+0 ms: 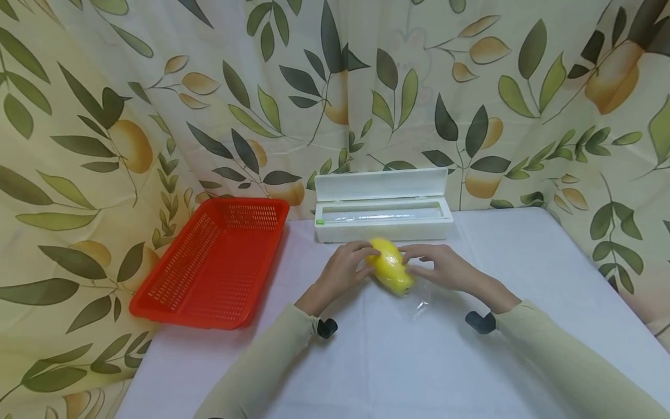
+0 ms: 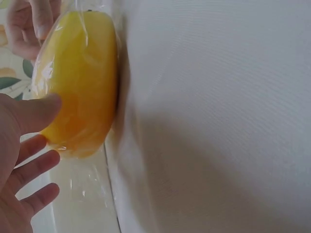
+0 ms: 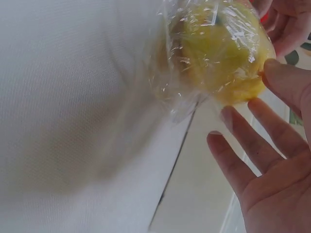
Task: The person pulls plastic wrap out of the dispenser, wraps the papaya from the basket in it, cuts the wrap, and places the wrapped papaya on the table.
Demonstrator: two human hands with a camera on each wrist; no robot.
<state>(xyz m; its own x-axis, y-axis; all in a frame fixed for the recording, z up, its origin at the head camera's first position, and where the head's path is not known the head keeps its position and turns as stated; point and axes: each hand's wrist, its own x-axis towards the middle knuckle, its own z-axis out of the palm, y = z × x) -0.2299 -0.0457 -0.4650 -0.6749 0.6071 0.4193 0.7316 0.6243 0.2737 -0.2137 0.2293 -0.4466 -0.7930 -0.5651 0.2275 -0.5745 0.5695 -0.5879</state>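
A yellow mango lies on the white cloth between my hands, wrapped in clear cling film that shines in both wrist views. My left hand holds it from the left; in the left wrist view the thumb lies along its side while other fingers spread around its end. From the right, my right hand has its thumb and fingertips against the wrapped fruit. Loose cling film trails off the mango's near right end and also bunches up in the right wrist view.
Just behind the mango stands a white cling film box, lid up, with a film roll inside and a green slider at its left. A red perforated basket sits at the left. A leaf-patterned curtain hangs behind the table.
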